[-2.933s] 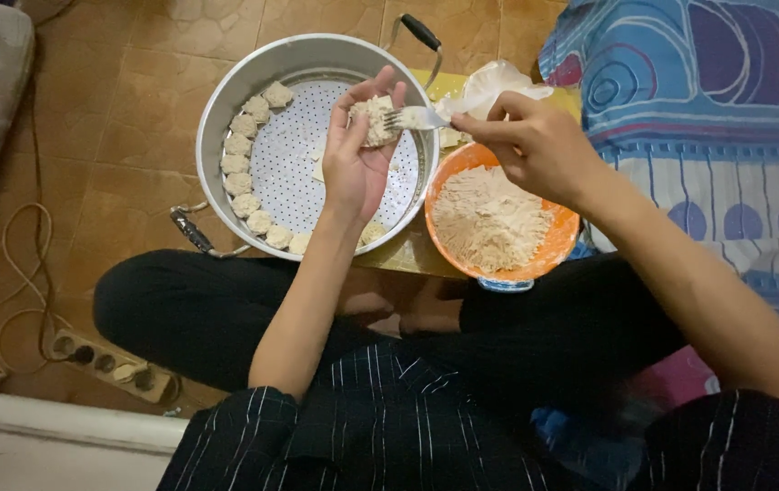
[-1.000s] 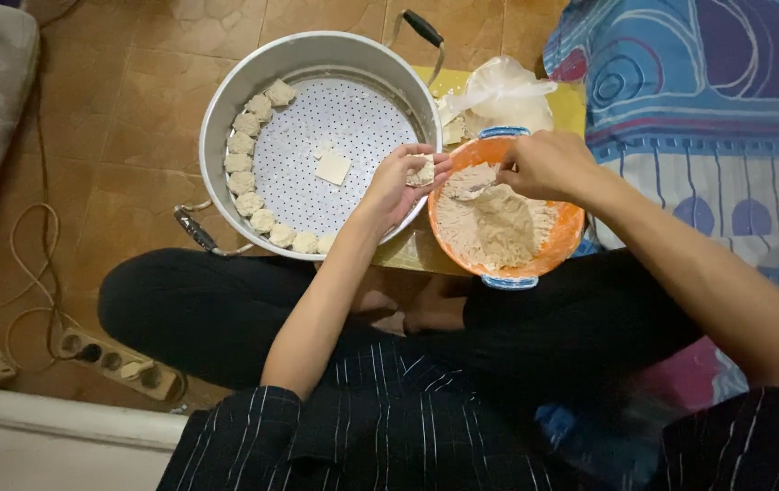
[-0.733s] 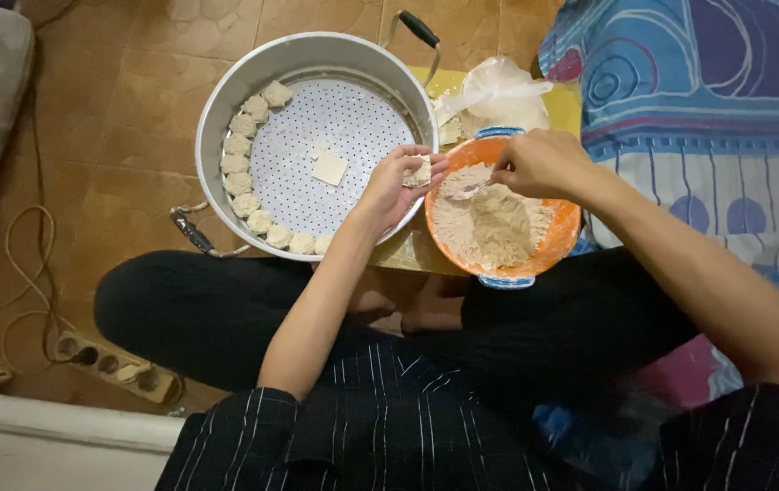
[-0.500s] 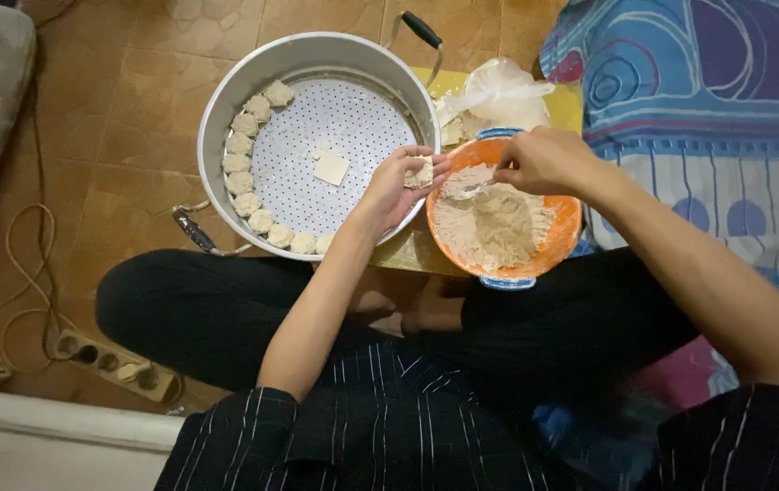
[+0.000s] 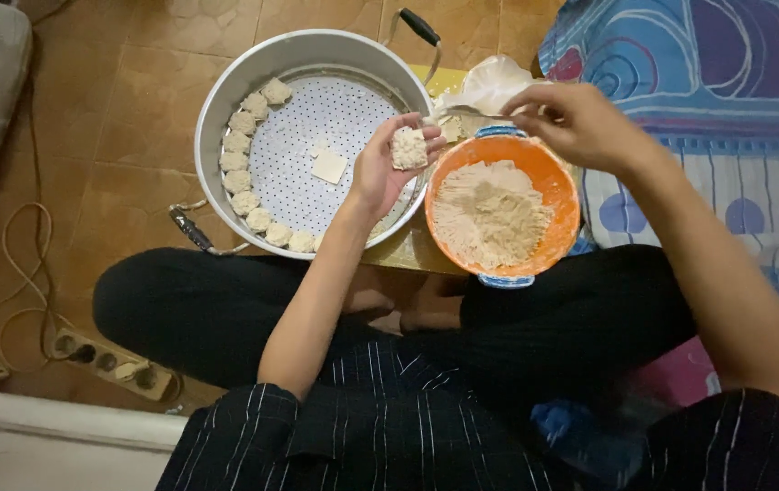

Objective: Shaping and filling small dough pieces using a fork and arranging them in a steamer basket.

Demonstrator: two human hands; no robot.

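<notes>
Dumpling (image 5: 408, 147), pale and lumpy with filling on top, sits in the cupped left hand (image 5: 387, 164), fingers curled up around it, over the right edge of the steamer pot (image 5: 226, 91). That hand is raised palm up just beside the orange bowl (image 5: 564, 195).

Right hand (image 5: 571, 123) hovers above the bowl's far rim, fingers pinched on a thin fork (image 5: 467, 112) whose end points toward the dumpling. Whether the fork carries any filling is too blurred to tell.

Filling (image 5: 489, 214), a beige minced mass, lies heaped in the bowl. Behind the bowl a crumpled white plastic bag (image 5: 489, 80) rests near the pot's black handle (image 5: 418, 25).

Inside the pot a white perforated tray (image 5: 316, 118) holds a curved row of finished dumplings (image 5: 242, 177) along its left rim, from the top round to the bottom. A loose square wrapper (image 5: 329, 167) lies flat near the tray's middle, apart from the row.

Pot and bowl stand on a low yellowish board (image 5: 407, 255) in front of the person's crossed legs in dark trousers. A power strip (image 5: 103, 359) and cable lie on the brown tiled floor (image 5: 116, 109) to the left; a patterned blue bedsheet (image 5: 726, 91) lies on the right.
</notes>
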